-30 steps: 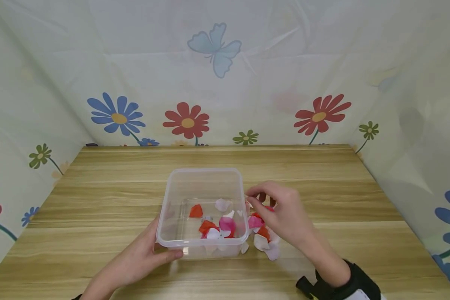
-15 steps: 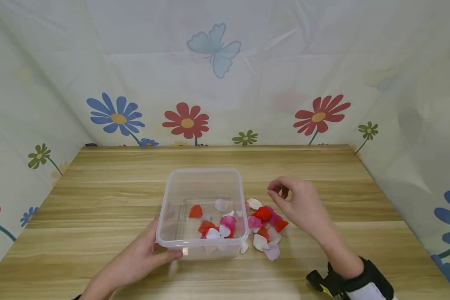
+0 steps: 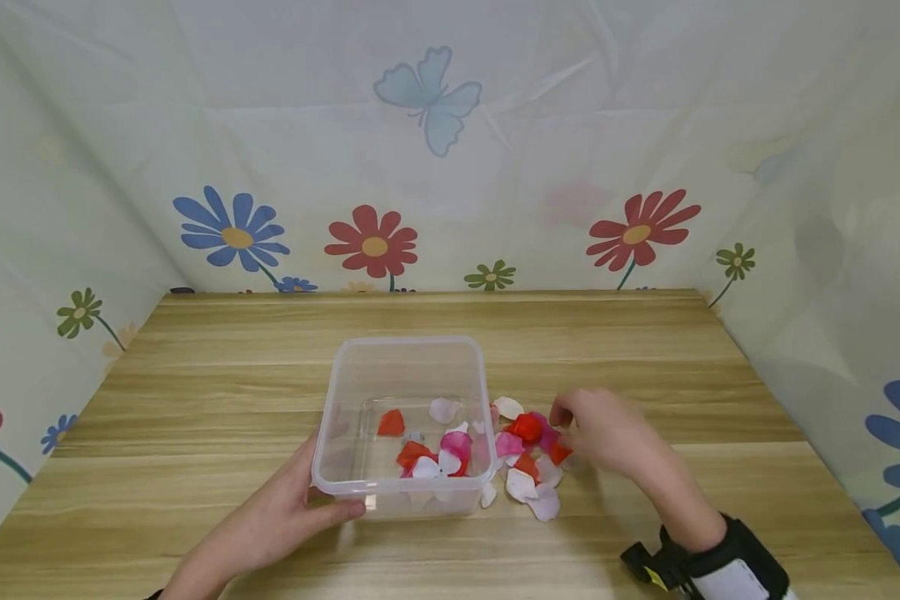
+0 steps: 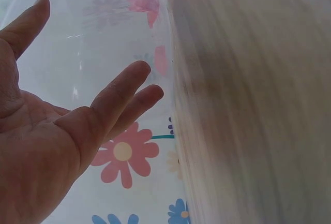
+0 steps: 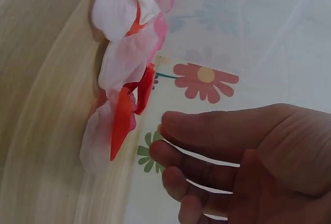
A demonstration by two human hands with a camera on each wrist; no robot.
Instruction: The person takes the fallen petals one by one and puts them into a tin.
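Observation:
A clear plastic box (image 3: 405,492) stands on the table with several petals inside, among them an orange petal (image 3: 392,422) and a magenta petal (image 3: 456,447). My left hand (image 3: 285,508) rests at its near left corner, thumb along the front wall. Spread, fairly straight fingers of that hand show in the left wrist view. Beside the box's right wall lies a loose heap of white, pink, red and orange petals (image 3: 527,427). Over the heap's right edge is my right hand (image 3: 607,429). In the right wrist view its fingers (image 5: 178,125) bend loosely, holding nothing, just short of a red-orange petal (image 5: 122,123).
The wood-grain table (image 3: 255,350) reaches back to a white cloth (image 3: 285,108) printed with flowers and a butterfly. Cloth also rises along the left and right sides. A black wrist strap with a device (image 3: 727,567) sits on the right forearm.
My right hand has drawn back from the box's right wall, then come down toward the right side of the petal heap. The left hand and the box have stayed put.

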